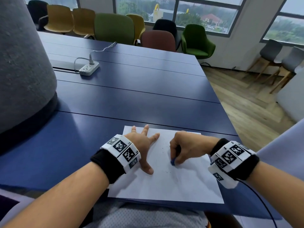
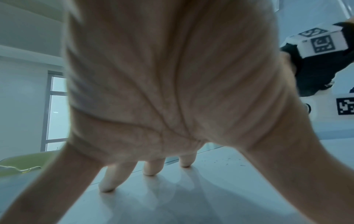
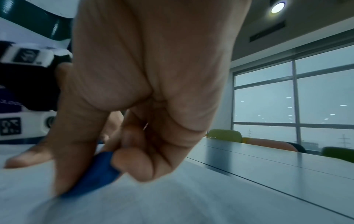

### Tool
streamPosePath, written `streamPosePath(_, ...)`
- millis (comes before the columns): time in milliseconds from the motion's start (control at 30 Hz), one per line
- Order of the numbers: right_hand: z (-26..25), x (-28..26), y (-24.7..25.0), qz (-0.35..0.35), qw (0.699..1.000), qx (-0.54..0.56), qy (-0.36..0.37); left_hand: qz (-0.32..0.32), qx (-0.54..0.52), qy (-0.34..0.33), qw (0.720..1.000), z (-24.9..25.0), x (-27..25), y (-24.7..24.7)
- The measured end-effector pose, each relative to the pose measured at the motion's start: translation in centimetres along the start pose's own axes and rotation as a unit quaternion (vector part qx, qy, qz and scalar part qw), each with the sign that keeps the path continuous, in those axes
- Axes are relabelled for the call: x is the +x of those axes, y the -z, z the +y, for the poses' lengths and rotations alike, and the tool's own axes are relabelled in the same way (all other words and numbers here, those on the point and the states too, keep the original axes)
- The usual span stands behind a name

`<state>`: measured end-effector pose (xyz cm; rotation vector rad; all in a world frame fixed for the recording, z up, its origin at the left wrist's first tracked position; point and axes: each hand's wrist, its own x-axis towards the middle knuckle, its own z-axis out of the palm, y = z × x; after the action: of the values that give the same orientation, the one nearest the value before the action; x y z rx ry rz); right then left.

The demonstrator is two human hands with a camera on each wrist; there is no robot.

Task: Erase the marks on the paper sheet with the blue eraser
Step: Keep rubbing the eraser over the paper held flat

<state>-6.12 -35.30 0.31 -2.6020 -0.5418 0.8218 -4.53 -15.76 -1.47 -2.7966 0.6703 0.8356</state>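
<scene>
A white paper sheet (image 1: 172, 183) lies on the blue table (image 1: 131, 89) at its near edge. My left hand (image 1: 143, 145) rests flat on the sheet's left part with fingers spread; its fingertips (image 2: 151, 171) press the paper. My right hand (image 1: 181, 150) pinches the blue eraser (image 1: 173, 161) between thumb and curled fingers, and the eraser's lower end touches the sheet near its middle. The right wrist view shows the blue eraser (image 3: 95, 174) held against the paper (image 3: 172, 204). Small dark specks (image 1: 164, 150) dot the sheet between the hands.
A white power strip (image 1: 89, 68) with a plugged cable sits far back on the table's left. A large grey rounded object (image 1: 23, 63) stands at the left. Several chairs (image 1: 115, 28) line the table's far edge. The table's right edge drops to wooden floor (image 1: 246, 104).
</scene>
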Motion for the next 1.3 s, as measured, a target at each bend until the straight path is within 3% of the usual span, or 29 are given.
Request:
streamPosePath(67, 0.3, 0.0, -0.2, 0.057, 0.998, 0.022, -0.002, -0.002, -0.001, -0.001, 1.000, 0.0, 0.0, 0.0)
streamPosePath(100, 0.2, -0.2, -0.3, 0.049, 0.998, 0.026, 0.001, -0.003, -0.001, -0.001, 1.000, 0.0, 0.0, 0.0)
streamPosePath(200, -0.4, -1.0, -0.6, -0.063, 0.998, 0.009, 0.010, -0.004, 0.001, 0.000, 1.000, 0.0, -0.1, 0.1)
streamPosePath(233, -0.5, -1.0, -0.6, -0.073, 0.997, 0.002, 0.011, -0.005, 0.001, 0.000, 1.000, 0.0, -0.1, 0.1)
streamPosePath(367, 0.0, -0.3, -0.6, 0.065, 0.997, 0.037, 0.005, -0.007, 0.001, 0.001, 1.000, 0.0, 0.0, 0.1)
streamPosePath(400, 0.1, -0.5, -0.8, 0.071, 0.996, 0.046, 0.006, -0.007, 0.002, 0.001, 1.000, 0.0, 0.0, 0.1)
streamPosePath(533, -0.8, -1.6, -1.3, -0.071, 0.997, 0.021, 0.023, -0.007, 0.004, 0.002, 1.000, 0.0, -0.1, 0.1)
streamPosePath(600, -0.7, -1.2, -1.1, -0.055, 0.998, 0.016, 0.024, -0.005, 0.005, 0.001, 1.000, 0.0, 0.0, 0.1)
streamPosePath(700, -0.2, -0.7, -1.0, 0.040, 0.998, 0.047, 0.016, -0.007, 0.005, 0.002, 1.000, 0.0, 0.1, 0.1)
streamPosePath(733, -0.2, -0.9, -1.2, 0.038, 0.998, 0.054, 0.019, -0.009, 0.005, 0.002, 1.000, 0.0, 0.1, 0.1)
streamPosePath(867, -1.3, -1.4, -1.4, -0.082, 0.996, 0.021, 0.033, -0.009, 0.004, 0.002, 1.000, -0.1, 0.1, 0.1)
streamPosePath(1000, -0.5, -0.9, -0.8, 0.029, 0.998, 0.047, 0.004, -0.006, 0.004, 0.001, 1.000, -0.1, 0.2, -0.1)
streamPosePath(1167, -0.8, -2.7, -1.5, -0.093, 0.995, 0.033, 0.020, -0.007, 0.000, -0.002, 1.000, -0.1, 0.1, 0.0)
streamPosePath(1300, 0.4, -2.7, -1.2, 0.031, 0.998, 0.045, -0.009, -0.005, 0.002, -0.005, 1.000, -0.2, 0.3, -0.1)
